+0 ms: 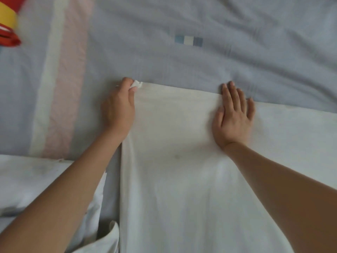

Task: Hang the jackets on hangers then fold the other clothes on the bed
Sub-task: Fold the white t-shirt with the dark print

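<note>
- I see a white garment (pixel 175 143) spread flat on the bed (pixel 237 52), near the front edge; too featureless to say if it's a shirt or trousers.
- Left hand (pixel 118 108) is pinching the garment's far left corner, thumb and fingers closed on a small tuft of cloth. I read this as holding the edge taut and square.
- Right hand (pixel 234 115) lies palm down, fingers spread, flat on the far edge of the garment. Not gripping anything, just pressing, probably to pin the fabric or smooth a crease.
- A fold line seems to run down the left side, under the left forearm. Folding looks underway, early stage.
- More white cloth (pixel 36 179) bunched at lower left, touching the bed, apart from the main piece by a narrow strip of sheet.
- Red and yellow item (pixel 8 21) at top left corner, well apart; can't tell what it is.
- No hangers or jackets in view.
</note>
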